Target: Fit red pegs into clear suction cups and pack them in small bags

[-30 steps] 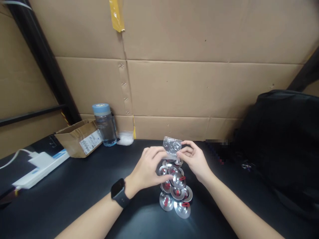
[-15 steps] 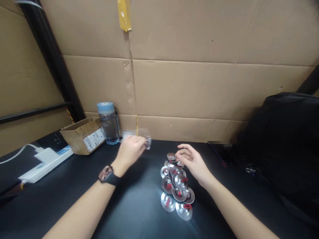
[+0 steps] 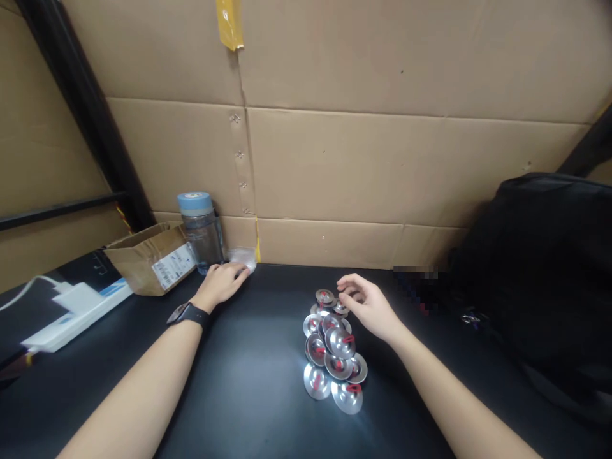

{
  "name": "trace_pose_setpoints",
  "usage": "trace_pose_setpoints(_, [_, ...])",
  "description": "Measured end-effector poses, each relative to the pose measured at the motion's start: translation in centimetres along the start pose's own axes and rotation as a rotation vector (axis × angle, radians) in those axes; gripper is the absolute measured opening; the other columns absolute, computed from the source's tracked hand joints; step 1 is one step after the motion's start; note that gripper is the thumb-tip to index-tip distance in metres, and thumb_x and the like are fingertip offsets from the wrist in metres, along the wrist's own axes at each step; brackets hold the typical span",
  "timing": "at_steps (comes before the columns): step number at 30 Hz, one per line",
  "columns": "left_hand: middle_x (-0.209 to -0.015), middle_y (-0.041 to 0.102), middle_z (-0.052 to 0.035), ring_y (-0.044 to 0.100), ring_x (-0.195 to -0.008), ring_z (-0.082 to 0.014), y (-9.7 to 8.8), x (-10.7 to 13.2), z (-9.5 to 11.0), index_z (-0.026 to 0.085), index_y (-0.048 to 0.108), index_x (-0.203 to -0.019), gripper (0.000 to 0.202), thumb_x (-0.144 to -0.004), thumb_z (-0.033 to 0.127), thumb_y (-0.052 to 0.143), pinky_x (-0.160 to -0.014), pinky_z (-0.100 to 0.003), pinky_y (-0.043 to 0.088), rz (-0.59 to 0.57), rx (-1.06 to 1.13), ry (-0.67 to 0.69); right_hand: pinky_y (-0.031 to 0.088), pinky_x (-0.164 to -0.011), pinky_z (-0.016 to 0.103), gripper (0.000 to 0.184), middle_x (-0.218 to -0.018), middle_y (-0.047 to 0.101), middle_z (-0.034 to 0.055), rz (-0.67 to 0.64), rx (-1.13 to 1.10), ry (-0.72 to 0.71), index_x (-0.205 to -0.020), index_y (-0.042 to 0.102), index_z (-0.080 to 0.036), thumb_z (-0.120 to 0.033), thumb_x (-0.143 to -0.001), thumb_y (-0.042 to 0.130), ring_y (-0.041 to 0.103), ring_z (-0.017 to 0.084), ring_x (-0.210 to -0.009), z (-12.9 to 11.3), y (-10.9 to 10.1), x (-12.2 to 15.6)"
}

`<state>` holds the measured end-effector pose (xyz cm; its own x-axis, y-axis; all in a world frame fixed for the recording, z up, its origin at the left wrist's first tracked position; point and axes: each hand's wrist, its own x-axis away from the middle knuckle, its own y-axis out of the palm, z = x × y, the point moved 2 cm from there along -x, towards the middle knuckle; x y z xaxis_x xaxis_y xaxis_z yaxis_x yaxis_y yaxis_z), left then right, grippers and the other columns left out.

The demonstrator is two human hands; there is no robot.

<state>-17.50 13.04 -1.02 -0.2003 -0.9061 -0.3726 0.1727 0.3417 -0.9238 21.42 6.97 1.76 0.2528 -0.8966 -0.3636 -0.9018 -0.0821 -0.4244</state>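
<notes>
Several small silver finger cymbals [image 3: 338,364] with red loops lie in an overlapping pile on the black table. My right hand [image 3: 366,303] is at the far right end of the pile, its curved fingers apart and its thumb beside a rear cymbal. I see nothing held in it. At the back left, my left hand [image 3: 221,285] lies low over the table, palm down, with the thumb spread from the fingers. A crumpled clear plastic bag [image 3: 243,258] sits by its fingertips, against the cardboard wall. Some of the left fingers are hidden from me.
A blue-lidded water bottle [image 3: 199,233] and an open cardboard box [image 3: 155,258] stand just left of my left hand. Farther left is a white power strip [image 3: 76,322] with a plugged-in charger. The cardboard wall [image 3: 329,178] closes off the back; a black bag [image 3: 535,274] fills the right.
My left hand has moved left and down, carrying the plastic bag toward the bottle, and its fingers have loosened. The right hand stays by the cymbals. The view has shifted slightly.
</notes>
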Motion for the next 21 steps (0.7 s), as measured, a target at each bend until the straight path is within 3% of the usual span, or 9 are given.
trace_pose_setpoints(4, [-0.108, 0.078, -0.0084, 0.072, -0.1, -0.0281, -1.4, 0.3, 0.3, 0.022, 0.076, -0.105, 0.036, -0.098, 0.039, 0.045, -0.087, -0.035, 0.047, 0.077, -0.046, -0.01, 0.049, -0.089, 0.04, 0.021, -0.111, 0.07, 0.0055, -0.117, 0.398, -0.13, -0.105, 0.07, -0.025, -0.019, -0.089, 0.059, 0.064, 0.023, -0.102, 1.0, -0.7, 0.0])
trace_pose_setpoints(7, [-0.092, 0.079, -0.0088, 0.073, -0.086, -0.0279, -3.0, 0.6, 1.5, 0.021, 0.076, -0.092, 0.034, -0.096, 0.039, 0.047, -0.08, -0.035, 0.047, 0.164, -0.086, -0.005, 0.045, -0.098, 0.042, 0.03, -0.119, 0.071, 0.0047, -0.225, 0.542, -0.137, -0.116, 0.069, -0.028, -0.016, -0.092, 0.054, 0.063, 0.024, -0.109, 1.8, -0.7, 0.0])
trace_pose_setpoints(12, [-0.09, 0.078, -0.0067, 0.071, -0.085, -0.0245, -4.4, 0.9, 5.4, 0.021, 0.074, -0.085, 0.026, -0.093, 0.03, 0.051, -0.081, -0.033, 0.048, 0.272, 0.04, 0.11, 0.046, -0.093, 0.036, 0.021, -0.108, 0.074, 0.0049, -0.251, 0.637, -0.052, -0.105, 0.074, -0.025, -0.02, -0.093, 0.057, 0.066, 0.023, -0.103, 2.8, -0.9, -0.4])
trace_pose_setpoints(17, [-0.096, 0.076, -0.0048, 0.07, -0.089, -0.0221, -4.0, 1.2, 9.2, 0.021, 0.073, -0.094, 0.02, -0.092, 0.023, 0.053, -0.085, -0.033, 0.05, 0.205, 0.219, 0.26, 0.046, -0.081, 0.03, 0.01, -0.099, 0.074, 0.0062, -0.207, 0.706, 0.059, -0.092, 0.073, -0.022, -0.021, -0.088, 0.064, 0.068, 0.022, -0.092, 3.3, -2.2, -0.7])
trace_pose_setpoints(21, [-0.098, 0.075, -0.0045, 0.068, -0.09, -0.0214, -3.6, 1.7, 11.1, 0.021, 0.072, -0.096, 0.018, -0.093, 0.022, 0.054, -0.087, -0.035, 0.05, 0.151, 0.293, 0.32, 0.044, -0.074, 0.028, 0.008, -0.09, 0.074, 0.0054, -0.196, 0.747, 0.192, -0.086, 0.07, -0.022, -0.02, -0.088, 0.063, 0.068, 0.021, -0.085, 3.8, -3.4, -0.8])
